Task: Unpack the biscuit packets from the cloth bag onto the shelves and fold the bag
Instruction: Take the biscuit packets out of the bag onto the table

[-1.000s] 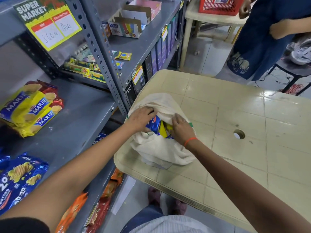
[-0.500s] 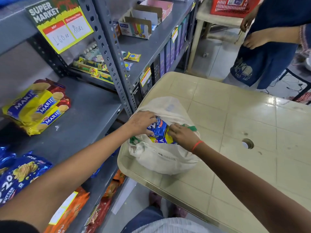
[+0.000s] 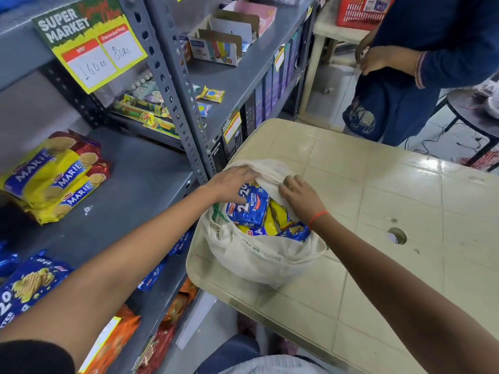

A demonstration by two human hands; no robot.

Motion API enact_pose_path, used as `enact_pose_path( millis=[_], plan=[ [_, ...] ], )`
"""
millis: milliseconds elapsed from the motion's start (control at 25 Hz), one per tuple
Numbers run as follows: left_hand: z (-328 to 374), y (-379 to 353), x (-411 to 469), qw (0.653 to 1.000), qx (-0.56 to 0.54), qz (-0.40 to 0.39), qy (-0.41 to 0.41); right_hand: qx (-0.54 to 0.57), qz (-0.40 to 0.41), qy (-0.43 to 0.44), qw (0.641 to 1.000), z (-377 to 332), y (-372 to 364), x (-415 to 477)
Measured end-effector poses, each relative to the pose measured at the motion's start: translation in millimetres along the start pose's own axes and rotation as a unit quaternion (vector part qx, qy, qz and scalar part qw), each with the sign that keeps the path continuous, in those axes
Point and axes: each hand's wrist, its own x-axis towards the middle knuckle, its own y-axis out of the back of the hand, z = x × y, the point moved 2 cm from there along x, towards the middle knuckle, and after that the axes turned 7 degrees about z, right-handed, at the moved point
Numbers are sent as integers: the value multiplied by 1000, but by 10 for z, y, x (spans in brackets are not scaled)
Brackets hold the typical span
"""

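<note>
A cream cloth bag [image 3: 259,257] lies on the near left corner of the beige plastic table [image 3: 378,206], its mouth spread wide. Inside show a blue 20-20 butter cookie packet [image 3: 249,209], yellow packets [image 3: 278,214] and another blue one [image 3: 295,232]. My left hand [image 3: 232,182] rests on the bag's far rim and the top of the blue packet. My right hand [image 3: 299,195] pinches the bag's far edge of cloth. On the grey shelf [image 3: 127,190] to the left lie Marie packets [image 3: 56,174] and blue cookie packets [image 3: 27,284].
A grey slotted upright [image 3: 172,90] stands between shelf and table. Orange packets [image 3: 113,344] fill the lower shelf. Another person in dark blue [image 3: 405,76] stands beyond the table, by a red basket [image 3: 361,9] and a stool [image 3: 469,109]. A hole [image 3: 396,236] pierces the tabletop.
Both hands have pulled the bag's mouth wider, away from me, so more blue and yellow packets show inside. The camera view has shifted slightly left and closer.
</note>
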Motion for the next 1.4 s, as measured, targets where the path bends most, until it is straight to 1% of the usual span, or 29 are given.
enact_pose_path(
  millis=[40,80,120,160,240,280,320,400,440,560,640,760,840,880,920,1000,1040,1080,1120,1160,1200,1240,1280,1400],
  plan=[
    [13,30,42,1000,4,14,-3,-14,-8,52,999,-39,-42,-16],
    [-2,44,79,1000,12,17,0,-24,-16,77,997,-45,-103,-49],
    [-35,35,113,1000,20,11,5,-24,-42,58,997,-11,-146,-87],
    [-77,19,137,1000,20,-5,13,-22,-74,7,997,62,-204,-125],
    [-109,-15,133,999,8,-27,28,-18,-166,-115,979,218,-251,-198],
    [-86,-36,112,999,6,-22,29,-5,-206,-158,966,259,-249,-218],
    [-40,-50,71,1000,8,-5,24,16,-225,-184,957,255,-247,-235],
    [63,-112,-62,999,17,26,9,77,-221,-201,951,143,-208,-282],
    [102,-151,-159,999,32,26,9,101,-216,-207,949,54,-196,-328],
    [69,-346,-476,994,101,-32,38,139,-229,-227,936,-220,-173,-549],
    [11,-489,-689,988,126,-76,54,158,-249,-240,925,-278,-144,-681],
    [-103,-660,-988,983,133,-103,71,155,-267,-215,926,-292,-91,-892],
    [-148,-743,-1174,978,132,-133,93,157,-258,-211,930,-299,-110,-1017],
    [-126,-753,-1239,978,130,-133,97,159,-247,-213,932,-299,-116,-1048],
    [-71,-721,-1263,983,115,-107,93,158,-232,-212,936,-288,-116,-1055],
    [116,-583,-1213,995,75,11,65,136,-178,-178,958,-278,-78,-1022],
    [235,-518,-1161,994,59,78,40,119,-140,-137,973,-288,-46,-997],
    [373,-476,-1091,991,40,127,14,105,-98,-87,986,-314,-15,-968],
    [514,-472,-1024,989,21,144,-20,99,-65,-47,992,-345,-2,-947],
    [653,-507,-976,989,12,136,-57,101,-46,-17,994,-377,-12,-932],
    [767,-584,-939,988,20,124,-90,113,-45,3,993,-411,-34,-915],
    [853,-633,-922,987,27,120,-104,128,-62,8,990,-439,-73,-899],
    [880,-658,-916,988,32,117,-98,136,-85,4,987,-463,-90,-883],
    [755,-696,-1006,999,-23,45,-16,114,-175,-4,978,-469,-134,-916]
  ],
)
